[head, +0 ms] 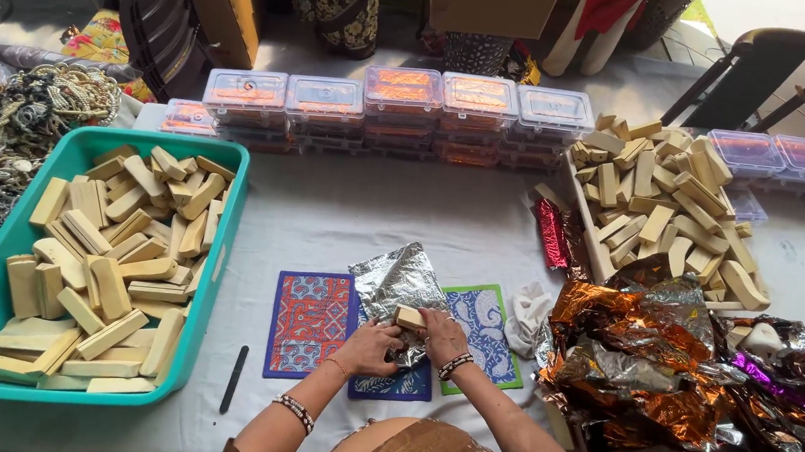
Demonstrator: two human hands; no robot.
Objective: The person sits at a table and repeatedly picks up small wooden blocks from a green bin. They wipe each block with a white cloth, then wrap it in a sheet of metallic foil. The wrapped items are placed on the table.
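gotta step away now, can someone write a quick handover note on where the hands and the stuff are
Left hand presses the silver foil sheet flat on the patterned mats.
Right hand has its grip on one pale block, set on the foil.
Bare blocks fill the teal tub at left and the white tray at right.
Loose foil pile lies at right.
The block is not yet wrapped.
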